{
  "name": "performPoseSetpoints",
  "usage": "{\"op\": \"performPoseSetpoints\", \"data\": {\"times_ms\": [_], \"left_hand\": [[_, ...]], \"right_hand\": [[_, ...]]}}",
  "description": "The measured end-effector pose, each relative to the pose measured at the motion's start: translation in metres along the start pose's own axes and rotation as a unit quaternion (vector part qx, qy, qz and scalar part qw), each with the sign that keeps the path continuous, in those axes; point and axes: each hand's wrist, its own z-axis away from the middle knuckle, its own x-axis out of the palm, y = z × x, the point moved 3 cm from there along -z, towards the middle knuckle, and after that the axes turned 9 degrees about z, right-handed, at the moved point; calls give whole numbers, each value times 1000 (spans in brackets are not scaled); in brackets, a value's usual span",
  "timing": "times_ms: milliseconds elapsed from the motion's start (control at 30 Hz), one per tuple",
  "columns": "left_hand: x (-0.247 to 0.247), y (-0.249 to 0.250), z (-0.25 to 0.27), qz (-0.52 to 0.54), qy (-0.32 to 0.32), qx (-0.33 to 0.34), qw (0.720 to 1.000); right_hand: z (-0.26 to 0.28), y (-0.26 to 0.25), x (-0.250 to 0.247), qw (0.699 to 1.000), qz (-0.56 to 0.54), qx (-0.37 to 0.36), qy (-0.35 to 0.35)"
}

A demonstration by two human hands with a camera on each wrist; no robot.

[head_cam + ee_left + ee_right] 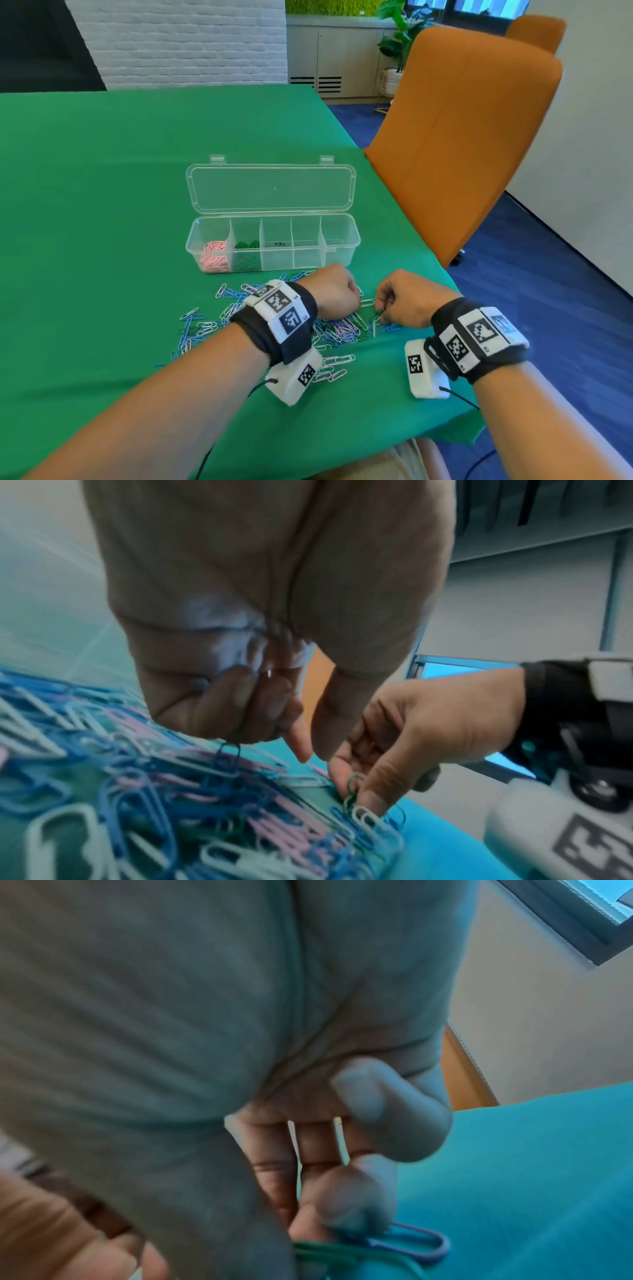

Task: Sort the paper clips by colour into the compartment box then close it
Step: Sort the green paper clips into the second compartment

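Your right hand [407, 297] pinches a green clip [352, 787] at the edge of the loose clip pile [274, 325]. Your left hand [334, 291] is curled around blue clips [227, 758]. The open box [272, 245] sits just beyond, on the green tablecloth [102, 205].

clear glossy plastic box [272, 240] (lidded), matt cloth [102, 205]

the only lettering is a small mirrored label in the compartment box [274, 244], too small to read.
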Motion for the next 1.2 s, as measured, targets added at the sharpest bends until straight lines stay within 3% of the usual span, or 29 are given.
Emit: {"op": "performPoseSetpoints", "data": {"times_ms": [100, 167, 300, 433, 667, 900, 1067, 1200], "left_hand": [[5, 1, 0, 14, 14, 12, 1000], [3, -1, -2, 82, 33, 13, 996], [-3, -10, 1, 273, 55, -27, 960], [-4, -21, 5, 359, 48, -40, 931], [-2, -24, 13, 409, 7, -14, 912], [-8, -31, 15, 311, 61, 11, 949], [-18, -31, 19, 293, 108, 21, 950], [-19, -30, 22, 351, 93, 22, 931]], "right_hand": [[2, 0, 0, 1000, -14, -10, -5], [2, -1, -2, 998, -51, -22, -5], [2, -7, -13, 987, -149, -55, 34], [4, -14, -21, 975, -201, -82, 43], [2, -13, -19, 968, -238, -73, 41], [1, -14, -16, 962, -261, -70, 40], [2, -14, -21, 956, -278, -60, 72], [2, -20, -23, 948, -299, -54, 93]]}}
